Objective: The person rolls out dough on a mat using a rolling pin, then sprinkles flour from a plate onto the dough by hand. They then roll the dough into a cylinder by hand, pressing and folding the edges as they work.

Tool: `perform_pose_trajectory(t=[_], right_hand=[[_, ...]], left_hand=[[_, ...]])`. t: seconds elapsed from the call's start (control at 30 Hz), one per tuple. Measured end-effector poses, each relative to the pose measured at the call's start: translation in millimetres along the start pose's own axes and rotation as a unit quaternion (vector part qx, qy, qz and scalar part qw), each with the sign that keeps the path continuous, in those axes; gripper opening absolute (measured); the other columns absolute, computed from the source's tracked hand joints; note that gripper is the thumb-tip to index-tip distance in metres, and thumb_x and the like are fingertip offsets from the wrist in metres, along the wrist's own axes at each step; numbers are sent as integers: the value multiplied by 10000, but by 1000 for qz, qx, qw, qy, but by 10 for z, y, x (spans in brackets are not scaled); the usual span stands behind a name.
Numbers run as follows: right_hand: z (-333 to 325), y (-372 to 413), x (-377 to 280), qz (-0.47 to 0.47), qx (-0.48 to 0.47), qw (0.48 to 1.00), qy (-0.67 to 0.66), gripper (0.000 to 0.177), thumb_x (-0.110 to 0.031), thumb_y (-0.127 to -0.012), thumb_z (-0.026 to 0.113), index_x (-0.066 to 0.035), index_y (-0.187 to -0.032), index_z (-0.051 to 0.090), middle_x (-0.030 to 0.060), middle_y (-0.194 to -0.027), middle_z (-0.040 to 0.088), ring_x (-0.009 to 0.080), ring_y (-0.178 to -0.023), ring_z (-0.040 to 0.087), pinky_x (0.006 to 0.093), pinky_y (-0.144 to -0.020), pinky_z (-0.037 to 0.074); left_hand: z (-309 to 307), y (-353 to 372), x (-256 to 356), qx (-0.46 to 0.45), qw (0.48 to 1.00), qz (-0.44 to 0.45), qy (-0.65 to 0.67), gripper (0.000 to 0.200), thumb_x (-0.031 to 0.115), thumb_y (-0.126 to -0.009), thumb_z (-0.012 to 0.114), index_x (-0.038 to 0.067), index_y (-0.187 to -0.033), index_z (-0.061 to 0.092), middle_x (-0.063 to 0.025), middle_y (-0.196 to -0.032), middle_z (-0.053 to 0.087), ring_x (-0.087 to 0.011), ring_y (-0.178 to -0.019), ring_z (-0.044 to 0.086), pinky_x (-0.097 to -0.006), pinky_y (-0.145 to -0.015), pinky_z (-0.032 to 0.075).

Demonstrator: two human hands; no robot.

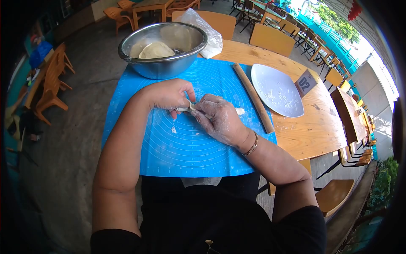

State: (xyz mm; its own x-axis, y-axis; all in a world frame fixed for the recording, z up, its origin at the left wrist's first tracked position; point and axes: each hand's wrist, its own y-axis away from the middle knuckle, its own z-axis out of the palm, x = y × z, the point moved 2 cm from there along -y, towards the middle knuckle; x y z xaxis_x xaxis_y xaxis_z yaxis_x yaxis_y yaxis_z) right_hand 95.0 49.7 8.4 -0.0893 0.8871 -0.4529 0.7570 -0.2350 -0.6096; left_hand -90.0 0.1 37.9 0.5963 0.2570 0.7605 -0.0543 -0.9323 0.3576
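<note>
A thin pale roll of dough (240, 111) lies crosswise over the blue mat (169, 150), its right end showing past my right hand. My left hand (168, 94) is bent over the dough's left part, fingers curled around it. My right hand (218, 119), dusted with flour, pinches a raised edge of the dough close to the left fingertips. Both hands hide much of the dough. A small floury crumb (174, 130) sits on the mat just below them.
A steel bowl (158, 67) with a dough ball (156, 50) stands at the back left, beside a plastic bag (207, 31). To the right are a wooden rolling pin (253, 97), a floury white plate (277, 89) and a number sign (305, 83) on the wooden table (313, 127).
</note>
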Motion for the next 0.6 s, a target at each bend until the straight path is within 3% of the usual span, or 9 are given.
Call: perform_pose_trajectory(t=[0.23,0.33,0.4,0.5,0.6], right_hand=[[16,6,-15,-30,-29,998,35,95,-103,-847,723,-19,-888,703,135,-851,662,307,-858,641,410,-818,526],[34,15,9,-28,-34,998,43,96,-102,-843,722,-19,-889,704,141,-882,661,317,-876,636,421,-842,515],[42,27,28,-32,-44,998,44,107,-86,-838,739,-17,-916,715,142,-916,660,315,-890,637,424,-847,516],[66,57,60,-44,-51,997,39,137,-75,-831,759,-26,-957,734,141,-971,664,316,-912,632,431,-870,511],[63,61,40,-40,-53,997,30,133,-105,-833,751,-54,-956,748,145,-1010,673,332,-955,639,450,-911,495]], left_hand=[[-36,1,-85,-65,992,77,76,339,123,-881,675,-47,-1166,608,-87,-868,686,-140,-727,673,-276,-614,585],[-19,-16,-59,-56,990,59,114,349,224,-926,706,-51,-1123,617,-103,-861,686,-140,-702,674,-266,-591,582],[-35,-56,-36,-24,989,6,148,562,454,-895,763,-61,-1074,631,-116,-825,662,-150,-591,658,-269,-557,591],[3,-48,13,5,997,-3,73,606,512,-891,753,-66,-1020,624,-133,-815,666,-154,-589,669,-255,-528,581],[15,-63,-19,9,994,15,112,609,513,-895,747,-68,-1029,623,-144,-815,680,-163,-607,686,-243,-546,582]])
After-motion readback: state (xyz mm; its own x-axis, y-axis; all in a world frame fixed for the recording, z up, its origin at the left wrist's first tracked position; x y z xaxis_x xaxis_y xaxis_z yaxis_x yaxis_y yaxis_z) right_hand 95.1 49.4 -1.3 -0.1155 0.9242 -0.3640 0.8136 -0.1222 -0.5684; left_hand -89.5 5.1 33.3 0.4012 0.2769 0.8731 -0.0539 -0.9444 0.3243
